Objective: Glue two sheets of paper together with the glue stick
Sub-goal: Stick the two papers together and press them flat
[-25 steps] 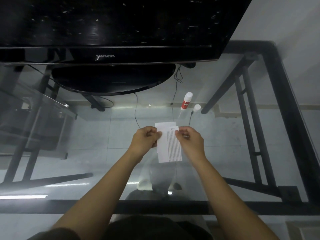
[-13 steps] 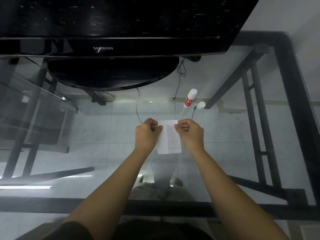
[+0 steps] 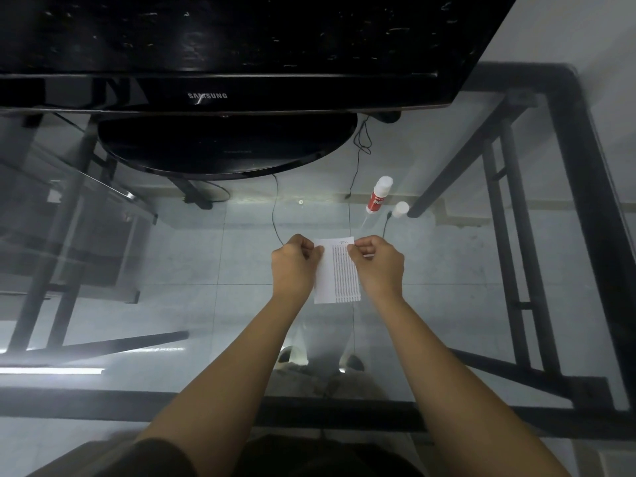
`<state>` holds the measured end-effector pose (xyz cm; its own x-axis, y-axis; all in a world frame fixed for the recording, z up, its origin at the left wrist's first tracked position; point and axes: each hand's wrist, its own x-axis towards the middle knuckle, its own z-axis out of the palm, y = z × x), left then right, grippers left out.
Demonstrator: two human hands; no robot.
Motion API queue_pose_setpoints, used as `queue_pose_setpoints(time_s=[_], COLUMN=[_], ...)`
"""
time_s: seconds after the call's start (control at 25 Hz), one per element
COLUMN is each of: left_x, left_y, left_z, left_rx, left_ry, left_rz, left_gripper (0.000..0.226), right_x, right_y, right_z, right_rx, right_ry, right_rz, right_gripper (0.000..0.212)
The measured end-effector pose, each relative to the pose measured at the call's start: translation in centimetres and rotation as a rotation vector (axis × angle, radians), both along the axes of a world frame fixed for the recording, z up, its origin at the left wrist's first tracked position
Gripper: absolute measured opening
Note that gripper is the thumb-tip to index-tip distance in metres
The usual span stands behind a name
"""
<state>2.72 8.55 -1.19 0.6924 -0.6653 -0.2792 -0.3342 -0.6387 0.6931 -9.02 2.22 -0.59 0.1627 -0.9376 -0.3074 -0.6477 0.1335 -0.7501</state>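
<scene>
The glass tabletop [image 3: 172, 256] is clear, smooth and reflective, carried on a matt black metal frame [image 3: 585, 187]. The Samsung monitor [image 3: 220, 46] and its oval stand [image 3: 227, 146] are glossy black plastic. The paper sheet [image 3: 339, 273] is thin, matt white with printed lines. The glue stick [image 3: 378, 196] is smooth white plastic with a red label, its loose cap [image 3: 400, 210] plain white plastic.

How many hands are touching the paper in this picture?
2. The left hand pinches the paper at its upper left edge; the right hand pinches its upper right edge.
</scene>
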Motion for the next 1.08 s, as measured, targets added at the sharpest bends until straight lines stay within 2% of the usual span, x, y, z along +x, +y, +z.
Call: queue_pose_setpoints(time_s=[0.32,0.44,0.52,0.68,0.84,0.96,1.08], left_x=[-0.3,-0.2,0.0,0.5,0.9,0.9,1.9], left_y=[-0.4,-0.6,-0.6,-0.3,0.0,0.8,1.9], left_z=[0.1,0.3,0.3,0.1,0.0,-0.3,-0.5], left_rx=[0.046,0.073,0.094,0.127,0.14,0.066,-0.21], left_ry=[-0.021,-0.037,-0.034,-0.09,-0.132,-0.152,-0.277], left_rz=[0.014,0.013,0.017,-0.062,-0.11,-0.133,-0.35], left_gripper=[0.017,0.016,0.017,0.022,0.022,0.019,0.019], right_x=[0.4,0.6,0.3,-1.9,-3.3,-3.3,-3.4], right_y=[0.3,0.4,0.6,1.0,1.2,1.3,0.9], right_z=[-0.7,-1.2,-1.3,-2.0,-2.1,-2.1,-1.9], right_rx=[-0.09,-0.184,-0.257,-0.452,-0.371,-0.323,-0.292], right_ry=[0.036,0.124,0.181,0.305,0.413,0.503,0.533], right_rz=[-0.01,0.048,0.147,0.562,0.758,0.846,0.907], right_gripper=[0.011,0.017,0.02,0.031,0.048,0.06,0.064])
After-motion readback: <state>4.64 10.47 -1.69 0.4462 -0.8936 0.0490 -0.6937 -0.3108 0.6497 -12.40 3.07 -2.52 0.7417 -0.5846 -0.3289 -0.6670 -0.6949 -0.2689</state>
